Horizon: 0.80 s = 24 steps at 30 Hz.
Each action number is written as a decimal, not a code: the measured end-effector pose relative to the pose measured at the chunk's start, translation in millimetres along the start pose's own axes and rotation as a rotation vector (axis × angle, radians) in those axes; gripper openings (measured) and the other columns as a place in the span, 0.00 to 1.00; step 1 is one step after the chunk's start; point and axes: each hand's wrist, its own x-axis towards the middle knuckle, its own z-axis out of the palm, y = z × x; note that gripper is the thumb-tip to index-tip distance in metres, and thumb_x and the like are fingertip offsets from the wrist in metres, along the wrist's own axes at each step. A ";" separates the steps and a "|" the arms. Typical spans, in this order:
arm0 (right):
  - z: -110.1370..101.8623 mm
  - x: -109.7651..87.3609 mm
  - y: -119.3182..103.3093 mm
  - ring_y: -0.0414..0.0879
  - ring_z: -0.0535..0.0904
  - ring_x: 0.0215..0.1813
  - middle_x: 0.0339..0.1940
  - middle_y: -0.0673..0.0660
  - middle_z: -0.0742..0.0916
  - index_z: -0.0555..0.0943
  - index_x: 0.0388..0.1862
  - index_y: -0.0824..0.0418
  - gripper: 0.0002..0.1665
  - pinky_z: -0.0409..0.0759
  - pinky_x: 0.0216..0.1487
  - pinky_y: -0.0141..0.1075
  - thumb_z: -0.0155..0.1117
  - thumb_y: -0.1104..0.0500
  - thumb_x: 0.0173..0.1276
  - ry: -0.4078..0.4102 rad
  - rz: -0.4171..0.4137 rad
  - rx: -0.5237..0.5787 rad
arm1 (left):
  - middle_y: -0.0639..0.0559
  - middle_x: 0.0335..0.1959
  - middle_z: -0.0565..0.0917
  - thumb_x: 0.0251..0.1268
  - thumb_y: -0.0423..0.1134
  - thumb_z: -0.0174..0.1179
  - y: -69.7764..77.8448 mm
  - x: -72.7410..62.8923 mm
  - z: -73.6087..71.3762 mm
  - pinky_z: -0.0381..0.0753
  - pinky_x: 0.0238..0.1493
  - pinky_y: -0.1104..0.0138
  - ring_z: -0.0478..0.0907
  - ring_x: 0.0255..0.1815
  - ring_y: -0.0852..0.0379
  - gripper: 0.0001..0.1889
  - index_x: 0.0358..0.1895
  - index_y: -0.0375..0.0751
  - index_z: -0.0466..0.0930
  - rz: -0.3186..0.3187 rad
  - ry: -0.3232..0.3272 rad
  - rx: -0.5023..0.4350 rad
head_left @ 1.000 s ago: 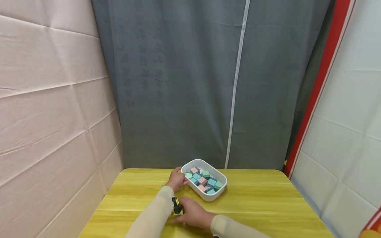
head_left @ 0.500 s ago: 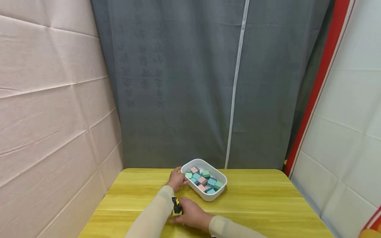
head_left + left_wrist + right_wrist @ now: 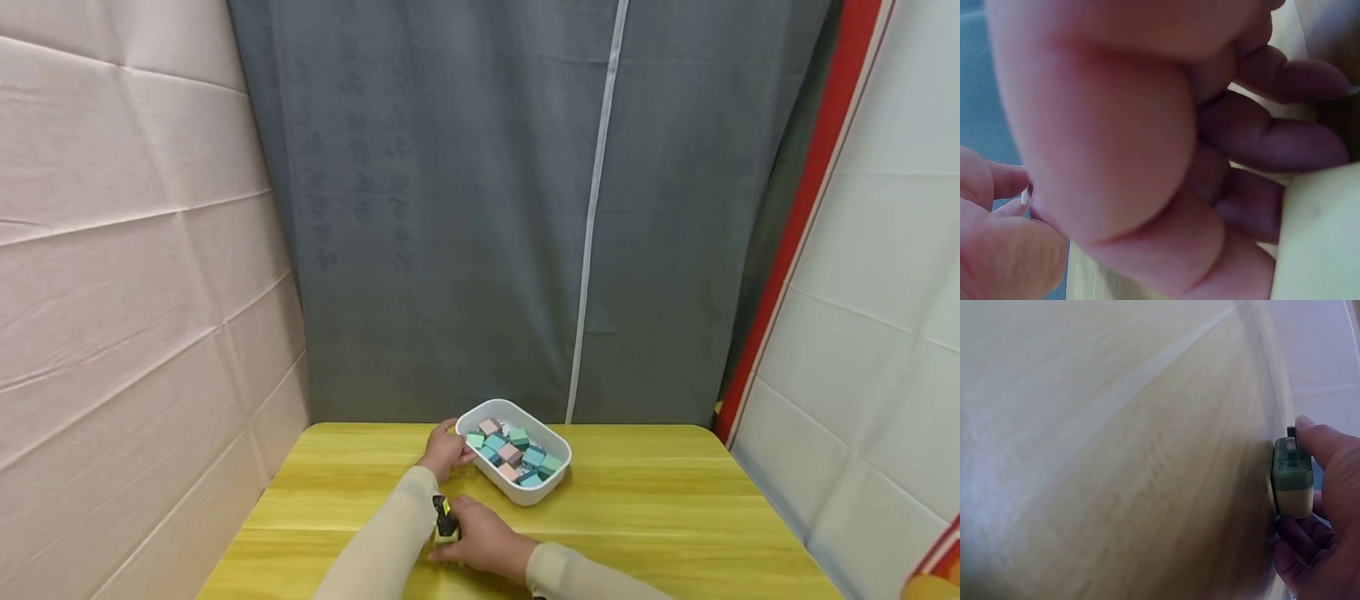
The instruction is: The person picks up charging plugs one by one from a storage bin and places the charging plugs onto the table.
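A white tub [image 3: 528, 497] stands on the table, with several small pink, green and blue blocks [image 3: 510, 455] inside. My left hand [image 3: 442, 455] grips the tub at its left end; in the left wrist view, its fingers curl beside a pale surface. Nearer the front edge, my right hand [image 3: 489, 537] pinches a small box-shaped thing [image 3: 1293, 487], green and cream, with a dark and silvery bit at one end. Between the right fingers and the left sleeve shows a black part with yellow marks [image 3: 444, 512]; whether it belongs to the held thing I cannot tell.
Both hands work over a yellow wood-grain table [image 3: 660, 517]. A grey curtain [image 3: 450, 250] hangs behind its far edge. Pale cloth walls stand left and right, with a red strip [image 3: 802, 225] on the right side. A red and orange object [image 3: 941, 567] shows at lower right.
The right hand has shifted very slightly left, still with its small thing between the fingers. The left hand and the tub have stayed in place.
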 end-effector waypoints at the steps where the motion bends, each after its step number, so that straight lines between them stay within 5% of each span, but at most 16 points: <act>1: -0.6 -0.4 -0.6 0.36 0.75 0.41 0.41 0.39 0.80 0.85 0.54 0.45 0.27 0.80 0.46 0.33 0.88 0.41 0.61 -0.004 0.004 0.006 | 0.28 0.52 0.85 0.78 0.22 0.49 -0.1 -0.3 0.1 0.93 0.57 0.56 0.90 0.38 0.51 0.35 0.87 0.32 0.57 0.004 0.000 -0.002; 15: -22.9 -13.8 9.8 0.36 0.75 0.45 0.44 0.41 0.80 0.84 0.55 0.46 0.30 0.82 0.50 0.33 0.86 0.36 0.62 -0.064 -0.027 -0.024 | 0.30 0.52 0.85 0.80 0.24 0.50 0.2 1.0 -2.8 0.93 0.55 0.57 0.91 0.40 0.47 0.35 0.87 0.32 0.58 0.004 -0.008 0.023; 24: -55.0 -22.3 7.6 0.36 0.78 0.41 0.40 0.45 0.84 0.85 0.52 0.55 0.17 0.84 0.44 0.30 0.83 0.56 0.70 -0.063 -0.080 0.021 | 0.31 0.56 0.85 0.80 0.25 0.52 -5.9 7.3 -4.5 0.93 0.53 0.59 0.92 0.41 0.49 0.35 0.87 0.35 0.58 -0.003 -0.014 0.041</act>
